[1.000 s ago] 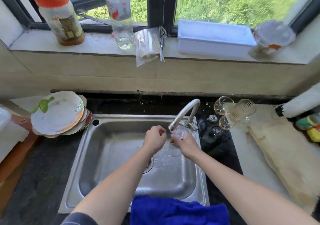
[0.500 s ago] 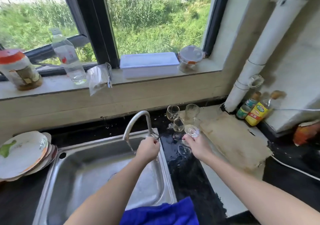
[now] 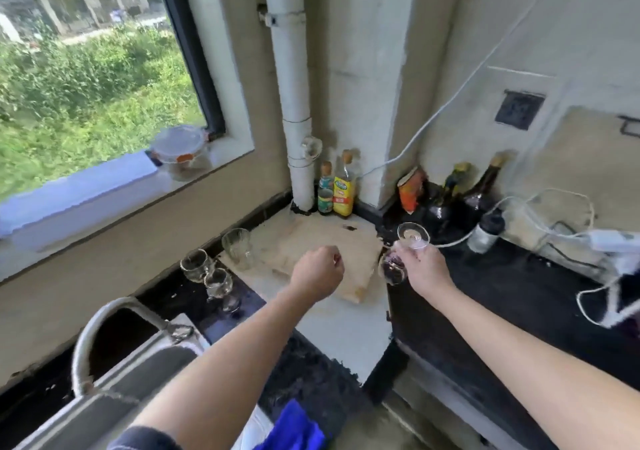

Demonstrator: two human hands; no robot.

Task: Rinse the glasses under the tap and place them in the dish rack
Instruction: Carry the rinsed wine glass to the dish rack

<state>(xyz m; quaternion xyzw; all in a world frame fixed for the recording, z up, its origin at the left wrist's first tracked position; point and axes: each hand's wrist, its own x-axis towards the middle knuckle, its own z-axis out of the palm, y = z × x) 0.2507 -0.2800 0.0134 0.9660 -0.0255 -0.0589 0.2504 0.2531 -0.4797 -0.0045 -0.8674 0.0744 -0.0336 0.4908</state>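
Head view: stemmed glass (image 3: 394, 269) gripped in right hand (image 3: 427, 269), fingers (image 3: 414, 257) curled round the stem, foot uppermost and bowl tipped down toward the left, in the air above the dark counter (image 3: 502, 294), just beside the right edge of a pale wooden board (image 3: 322, 238). Over that board, left hand (image 3: 317, 271), fingers curled into a loose fist, nothing visible inside. Both forearms bare, reaching in from below. Left of the board, standing upright on the counter: a clear tumbler (image 3: 237, 247) at the board's corner, two more stemmed glasses (image 3: 195, 264) close together nearer the tap (image 3: 104, 325). At lower left, tap and sink (image 3: 114, 411), blurred. At the bottom edge, blue cloth (image 3: 291, 429). In the far corner, beside a white pipe (image 3: 294, 103), two small bottles (image 3: 334, 190) side by side; dark bottles (image 3: 481, 190) farther right, with a white cable (image 3: 453, 241) trailing over the counter. On the window sill (image 3: 86, 200), lidded clear container (image 3: 180, 150).
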